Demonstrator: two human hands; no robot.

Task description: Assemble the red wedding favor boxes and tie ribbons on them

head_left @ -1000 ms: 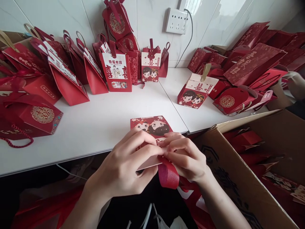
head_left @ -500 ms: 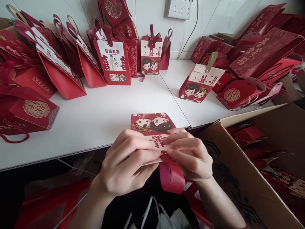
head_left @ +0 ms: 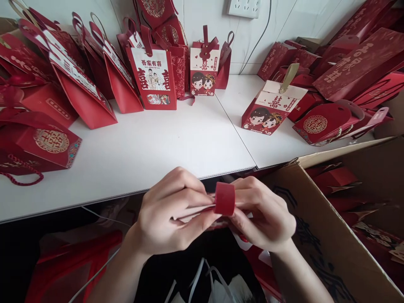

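Note:
Between my two hands is a small red-and-cream gift box (head_left: 198,209), now turned edge-on, so its printed faces are mostly hidden. A red ribbon loop (head_left: 225,198) stands up from its near edge. My left hand (head_left: 173,214) is closed around the left side of the box, with the thumb below and the fingers above. On the other side my right hand (head_left: 261,212) pinches the box beside the ribbon, thumb against the loop's base. Both hands are just off the front edge of the white table (head_left: 151,160).
Finished-looking red gift boxes with handles stand along the table, including a couple-print box (head_left: 263,113) at right and a white-fronted box (head_left: 153,80) at left. An open cardboard carton (head_left: 318,227) with red boxes stands at right. A red stool (head_left: 72,265) is at lower left.
The box has been lifted off the table edge towards me and tipped up, hiding its printed face. The ribbon loop, hanging down before, now points upward.

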